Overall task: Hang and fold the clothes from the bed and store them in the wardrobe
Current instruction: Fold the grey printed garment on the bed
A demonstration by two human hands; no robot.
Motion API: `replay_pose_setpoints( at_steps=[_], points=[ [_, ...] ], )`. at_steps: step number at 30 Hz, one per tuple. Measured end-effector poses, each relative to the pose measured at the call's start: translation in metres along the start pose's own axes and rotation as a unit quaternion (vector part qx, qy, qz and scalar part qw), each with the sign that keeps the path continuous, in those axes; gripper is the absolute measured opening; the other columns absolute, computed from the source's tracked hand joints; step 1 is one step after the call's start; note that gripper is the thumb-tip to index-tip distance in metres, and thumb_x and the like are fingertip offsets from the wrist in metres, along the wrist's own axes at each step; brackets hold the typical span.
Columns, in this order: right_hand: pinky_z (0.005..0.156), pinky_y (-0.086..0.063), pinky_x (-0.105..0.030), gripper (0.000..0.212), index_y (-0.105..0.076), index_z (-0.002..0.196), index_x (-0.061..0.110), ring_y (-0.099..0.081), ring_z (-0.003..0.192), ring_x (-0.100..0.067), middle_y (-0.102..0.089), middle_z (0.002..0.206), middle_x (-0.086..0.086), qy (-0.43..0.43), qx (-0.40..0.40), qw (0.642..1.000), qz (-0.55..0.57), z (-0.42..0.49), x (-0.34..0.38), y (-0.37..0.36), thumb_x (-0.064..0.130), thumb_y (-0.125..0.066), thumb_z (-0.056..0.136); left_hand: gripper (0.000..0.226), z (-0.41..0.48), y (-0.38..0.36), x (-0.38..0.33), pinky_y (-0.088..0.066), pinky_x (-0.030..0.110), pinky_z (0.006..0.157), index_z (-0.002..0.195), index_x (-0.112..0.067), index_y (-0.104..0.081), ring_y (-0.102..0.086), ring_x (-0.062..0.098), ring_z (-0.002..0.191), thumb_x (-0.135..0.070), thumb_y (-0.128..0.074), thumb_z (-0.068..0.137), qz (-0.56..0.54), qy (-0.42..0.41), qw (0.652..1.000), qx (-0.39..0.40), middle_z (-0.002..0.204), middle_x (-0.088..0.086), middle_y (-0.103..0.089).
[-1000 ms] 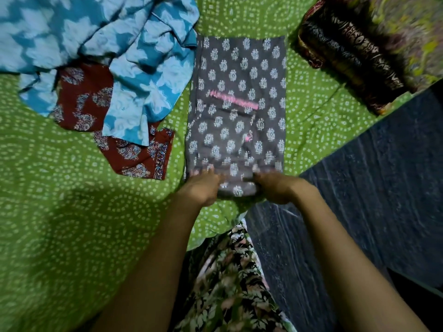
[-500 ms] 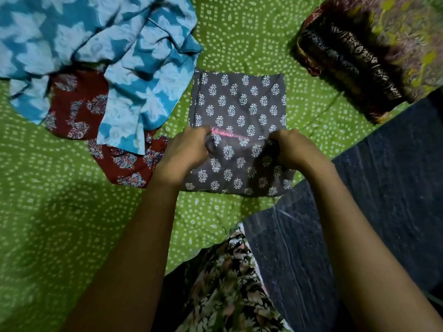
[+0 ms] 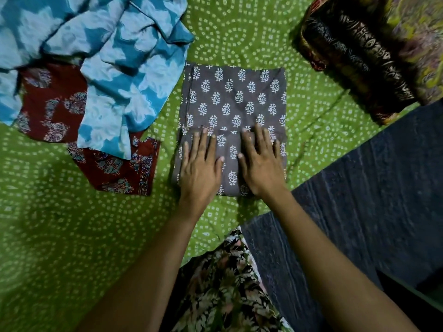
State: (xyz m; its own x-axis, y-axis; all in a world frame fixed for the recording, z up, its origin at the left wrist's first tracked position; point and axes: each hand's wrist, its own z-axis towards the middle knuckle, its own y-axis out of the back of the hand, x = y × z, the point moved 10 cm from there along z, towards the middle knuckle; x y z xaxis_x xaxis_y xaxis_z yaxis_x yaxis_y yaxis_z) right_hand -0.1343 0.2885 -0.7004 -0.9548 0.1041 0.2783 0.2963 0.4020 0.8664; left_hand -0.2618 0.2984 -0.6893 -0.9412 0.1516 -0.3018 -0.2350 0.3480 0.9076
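I see a bed [image 3: 72, 236] under a green cover [image 3: 242, 32] with white dotted rings filling most of my view. At the right lies a dark streaked floor [image 3: 371, 200]. The light is dim.

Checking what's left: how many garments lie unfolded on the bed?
2: a blue printed garment crumpled at upper left, and a maroon printed garment partly under it. Others may be hidden beneath.
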Motion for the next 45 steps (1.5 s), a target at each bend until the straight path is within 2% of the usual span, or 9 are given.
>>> replay_pose_setpoints(
  at_steps=[11, 16, 22, 26, 32, 37, 39, 42, 45],
  points=[
    [0.112, 0.017, -0.042, 0.074, 0.013, 0.148, 0.033, 0.024, 0.14, -0.014, 0.019, 0.157, -0.003, 0.002, 0.039, 0.999, -0.017, -0.011, -0.022, -0.028, 0.067, -0.003, 0.084, 0.067, 0.001, -0.032, 0.018, 0.013, 0.041, 0.112, 0.144, -0.028, 0.017, 0.016, 0.013, 0.141, -0.059, -0.002, 0.087, 0.038, -0.018, 0.997, 0.066, 0.153, -0.007, 0.019],
    [0.114, 0.015, -0.045, 0.097, 0.013, 0.149, 0.026, 0.025, 0.14, -0.03, 0.026, 0.153, -0.017, 0.099, 0.128, 0.985, -0.057, -0.03, -0.02, -0.028, 0.08, -0.016, 0.074, 0.076, -0.006, -0.03, 0.017, 0.021, 0.037, 0.108, 0.147, -0.024, 0.014, 0.028, 0.012, 0.134, -0.058, -0.029, 0.093, 0.001, -0.059, 0.992, 0.108, 0.147, -0.006, 0.028],
    [0.114, 0.009, -0.049, 0.1, 0.023, 0.146, 0.015, 0.02, 0.139, -0.045, 0.023, 0.149, -0.032, 0.08, 0.158, 0.971, -0.162, -0.041, -0.012, -0.033, 0.036, -0.058, 0.09, 0.109, -0.026, -0.035, 0.016, 0.021, 0.039, 0.108, 0.14, -0.029, 0.021, 0.029, 0.015, 0.135, -0.065, -0.058, 0.074, 0.023, -0.102, 0.983, 0.152, 0.146, -0.003, 0.031],
    [0.115, 0.001, -0.05, 0.093, 0.019, 0.148, 0.015, 0.011, 0.141, -0.047, 0.019, 0.15, -0.032, 0.047, 0.155, 0.971, -0.174, -0.038, -0.008, -0.029, 0.013, -0.053, 0.09, 0.104, -0.029, -0.025, 0.018, 0.017, 0.038, 0.11, 0.145, -0.032, 0.014, 0.017, 0.019, 0.143, -0.039, -0.068, 0.08, 0.042, -0.099, 0.985, 0.137, 0.156, -0.001, 0.018],
    [0.115, -0.002, -0.051, 0.079, 0.015, 0.149, 0.016, 0.005, 0.141, -0.048, 0.014, 0.152, -0.029, 0.038, 0.188, 0.965, -0.181, -0.042, -0.005, -0.026, 0.001, -0.04, 0.094, 0.094, -0.031, -0.015, 0.009, 0.006, 0.044, 0.115, 0.149, -0.028, 0.004, 0.006, 0.029, 0.145, 0.013, -0.045, 0.081, 0.081, -0.059, 0.986, 0.133, 0.158, 0.009, 0.006],
    [0.11, -0.031, -0.042, 0.057, -0.026, 0.148, 0.022, -0.034, 0.134, -0.034, -0.029, 0.15, -0.018, 0.041, 0.295, 0.953, -0.054, -0.058, -0.003, -0.011, 0.006, -0.044, 0.096, 0.064, -0.031, 0.002, -0.002, -0.043, 0.042, 0.102, 0.14, -0.027, -0.04, -0.052, 0.028, 0.117, 0.004, -0.054, 0.086, 0.029, -0.01, 0.975, 0.22, 0.139, 0.013, -0.046],
    [0.085, -0.048, -0.031, 0.041, -0.05, 0.131, 0.025, -0.057, 0.105, -0.025, -0.057, 0.125, -0.01, 0.048, 0.376, 0.925, -0.016, -0.075, 0.004, 0.001, 0.008, -0.05, 0.095, 0.042, -0.039, 0.007, -0.004, -0.053, 0.036, 0.088, 0.124, -0.016, -0.057, -0.059, 0.023, 0.1, -0.003, -0.062, 0.084, -0.004, 0.017, 0.954, 0.301, 0.124, 0.009, -0.057],
    [0.043, -0.04, -0.015, 0.03, -0.055, 0.103, 0.027, -0.05, 0.058, -0.011, -0.058, 0.078, -0.001, 0.039, 0.453, 0.891, -0.009, -0.088, 0.004, 0.024, 0.002, -0.057, 0.088, 0.037, -0.04, 0.027, -0.003, -0.054, 0.033, 0.085, 0.118, -0.011, -0.062, -0.06, 0.022, 0.096, -0.009, -0.065, 0.081, -0.033, 0.04, 0.93, 0.364, 0.115, 0.007, -0.063],
    [0.054, -0.042, -0.022, 0.027, -0.064, 0.104, 0.013, -0.063, 0.082, -0.024, -0.064, 0.098, -0.013, -0.012, 0.353, 0.936, -0.011, -0.056, -0.012, 0.054, -0.002, -0.055, 0.083, 0.038, -0.016, 0.061, 0.005, -0.053, 0.034, 0.084, 0.116, -0.017, -0.064, -0.062, 0.021, 0.089, -0.014, -0.067, 0.077, -0.087, 0.068, 0.957, 0.27, 0.107, 0.005, -0.067]
  ],
)
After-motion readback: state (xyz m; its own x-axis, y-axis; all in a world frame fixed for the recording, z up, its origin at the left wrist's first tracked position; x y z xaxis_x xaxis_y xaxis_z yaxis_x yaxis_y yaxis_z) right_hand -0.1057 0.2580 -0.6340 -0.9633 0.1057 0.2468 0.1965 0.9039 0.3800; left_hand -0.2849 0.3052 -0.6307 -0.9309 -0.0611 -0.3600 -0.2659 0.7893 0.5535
